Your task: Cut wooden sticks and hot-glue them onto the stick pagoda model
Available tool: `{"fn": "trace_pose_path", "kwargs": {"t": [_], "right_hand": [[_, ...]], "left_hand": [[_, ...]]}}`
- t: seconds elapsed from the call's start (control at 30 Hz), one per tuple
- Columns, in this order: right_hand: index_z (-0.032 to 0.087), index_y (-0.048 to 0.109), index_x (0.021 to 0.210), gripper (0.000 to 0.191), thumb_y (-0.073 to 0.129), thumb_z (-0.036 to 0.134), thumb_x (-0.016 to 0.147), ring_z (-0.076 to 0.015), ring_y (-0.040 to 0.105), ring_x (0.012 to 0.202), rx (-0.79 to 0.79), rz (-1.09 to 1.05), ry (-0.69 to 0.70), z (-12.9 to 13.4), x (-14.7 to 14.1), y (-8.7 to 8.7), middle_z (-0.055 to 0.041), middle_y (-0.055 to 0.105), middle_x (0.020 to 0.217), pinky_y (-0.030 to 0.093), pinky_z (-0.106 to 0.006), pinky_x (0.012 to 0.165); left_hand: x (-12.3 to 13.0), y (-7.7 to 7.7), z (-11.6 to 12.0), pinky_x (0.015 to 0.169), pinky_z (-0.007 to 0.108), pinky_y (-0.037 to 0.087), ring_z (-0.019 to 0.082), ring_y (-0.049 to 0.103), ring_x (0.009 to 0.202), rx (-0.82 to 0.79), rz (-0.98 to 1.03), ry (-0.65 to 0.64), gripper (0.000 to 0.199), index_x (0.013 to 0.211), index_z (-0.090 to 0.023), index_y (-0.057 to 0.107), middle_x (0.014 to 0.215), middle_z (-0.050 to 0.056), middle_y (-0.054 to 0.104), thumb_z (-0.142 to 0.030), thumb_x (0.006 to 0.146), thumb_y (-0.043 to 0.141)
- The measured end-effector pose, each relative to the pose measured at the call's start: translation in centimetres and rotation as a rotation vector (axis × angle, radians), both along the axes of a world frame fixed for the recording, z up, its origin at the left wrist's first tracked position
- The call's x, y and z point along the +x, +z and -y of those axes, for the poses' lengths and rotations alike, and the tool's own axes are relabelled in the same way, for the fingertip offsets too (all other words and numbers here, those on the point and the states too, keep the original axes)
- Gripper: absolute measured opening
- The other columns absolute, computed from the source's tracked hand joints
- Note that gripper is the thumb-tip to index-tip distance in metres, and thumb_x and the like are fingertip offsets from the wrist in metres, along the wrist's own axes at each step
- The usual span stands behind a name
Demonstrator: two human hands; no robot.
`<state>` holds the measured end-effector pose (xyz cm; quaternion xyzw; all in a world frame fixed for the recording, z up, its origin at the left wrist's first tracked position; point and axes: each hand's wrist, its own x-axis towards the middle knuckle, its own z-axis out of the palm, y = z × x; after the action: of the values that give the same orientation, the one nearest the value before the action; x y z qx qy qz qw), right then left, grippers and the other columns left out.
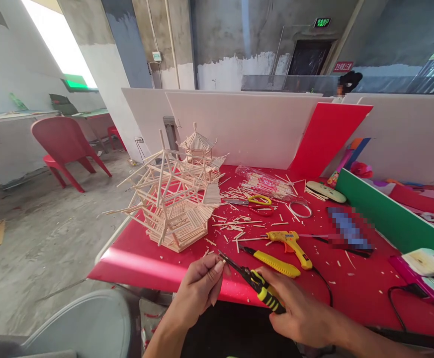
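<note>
My left hand [204, 279] is closed in a pinch at the table's front edge, with a small pale piece of wooden stick [222, 262] at its fingertips, mostly hidden. My right hand [299, 306] grips long-jawed pliers [256, 281] with black and lime-green handles; their tips reach the left fingertips. Just beyond lies a yellow utility knife [276, 263], and behind it a yellow glue gun [290, 243] on its side. A pavilion-like frame of wooden sticks [175, 199] stands at the left of the table, with a smaller tiered stick pagoda [198, 149] behind it.
Cut sticks [239, 226] litter the red table [134, 253]. Scissors [259, 200], a roll of tape [301, 210], a bag of sticks [265, 184] and an oval case [325, 191] lie farther back. A green board [391, 214] and a purple power strip [421, 281] are right.
</note>
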<state>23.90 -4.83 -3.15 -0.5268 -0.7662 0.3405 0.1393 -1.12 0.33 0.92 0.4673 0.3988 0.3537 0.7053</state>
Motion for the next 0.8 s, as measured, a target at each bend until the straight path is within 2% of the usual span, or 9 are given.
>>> {"fn": "trace_pose_path", "kwargs": {"t": [0.1,0.3,0.53,0.63,0.67,0.73,0.8], "right_hand": [[0.012,0.029,0.154,0.086,0.051,0.019,0.071,-0.0339,0.037,0.142,-0.017,0.018,0.004,0.4,0.2,-0.7,-0.0168,0.043,0.152,0.033,-0.051,0.116],[0.021,0.026,0.156,0.091,0.054,0.018,0.07,-0.0328,0.042,0.14,-0.095,0.006,-0.017,0.8,0.0,-1.0,-0.0115,0.045,0.152,0.038,-0.049,0.113],[0.016,0.025,0.156,0.089,0.051,0.019,0.071,-0.0308,0.039,0.142,-0.14,-0.044,0.003,1.1,0.1,-1.3,-0.0135,0.044,0.152,0.034,-0.049,0.115],[0.015,0.033,0.153,0.086,0.054,0.021,0.069,-0.0314,0.033,0.145,-0.197,-0.135,0.019,1.4,0.2,-1.5,-0.0139,0.037,0.156,0.03,-0.049,0.117],[0.017,0.037,0.151,0.085,0.055,0.021,0.068,-0.0312,0.036,0.143,-0.222,-0.173,0.017,1.4,0.2,-1.6,-0.0131,0.039,0.155,0.032,-0.048,0.115],[0.024,0.044,0.145,0.081,0.057,0.022,0.066,-0.0288,0.05,0.133,-0.296,-0.26,0.001,1.4,-0.2,-1.8,-0.01,0.054,0.143,0.044,-0.044,0.106],[0.026,0.052,0.137,0.07,0.058,0.024,0.067,-0.0244,0.066,0.107,-0.408,-0.36,-0.026,1.1,-0.9,-1.9,-0.0066,0.068,0.117,0.054,-0.038,0.088]], "left_hand": [[0.2,0.0,0.0,0.037,0.022,0.008,0.005,0.018,0.032,-0.002,-0.014,0.015,0.047,0.073,-0.018,0.055,0.038,-0.009,0.037,-0.064,0.081,0.063],[0.3,0.0,0.0,0.039,0.023,0.01,0.006,0.02,0.034,0.047,-0.059,0.008,0.046,0.077,-0.016,0.06,0.038,-0.009,0.036,-0.062,0.083,0.061],[0.2,-0.1,-0.1,0.039,0.023,0.012,0.006,0.021,0.034,0.061,-0.053,-0.018,0.043,0.072,-0.018,0.055,0.038,-0.009,0.035,-0.059,0.085,0.06],[0.1,-0.5,-0.1,0.039,0.023,0.012,0.005,0.021,0.035,0.068,-0.02,-0.008,0.043,0.069,-0.018,0.054,0.039,-0.009,0.035,-0.057,0.085,0.062],[0.1,-0.7,-0.1,0.039,0.023,0.012,0.005,0.022,0.036,0.067,-0.006,-0.008,0.043,0.069,-0.018,0.054,0.039,-0.009,0.036,-0.056,0.085,0.063],[0.0,-0.9,-0.1,0.039,0.023,0.011,0.005,0.022,0.036,0.061,0.021,-0.007,0.043,0.069,-0.017,0.056,0.04,-0.008,0.036,-0.056,0.084,0.064],[0.0,-0.9,-0.2,0.039,0.022,0.011,0.005,0.022,0.037,0.044,0.046,-0.015,0.044,0.07,-0.016,0.058,0.041,-0.009,0.036,-0.057,0.082,0.066]]}}
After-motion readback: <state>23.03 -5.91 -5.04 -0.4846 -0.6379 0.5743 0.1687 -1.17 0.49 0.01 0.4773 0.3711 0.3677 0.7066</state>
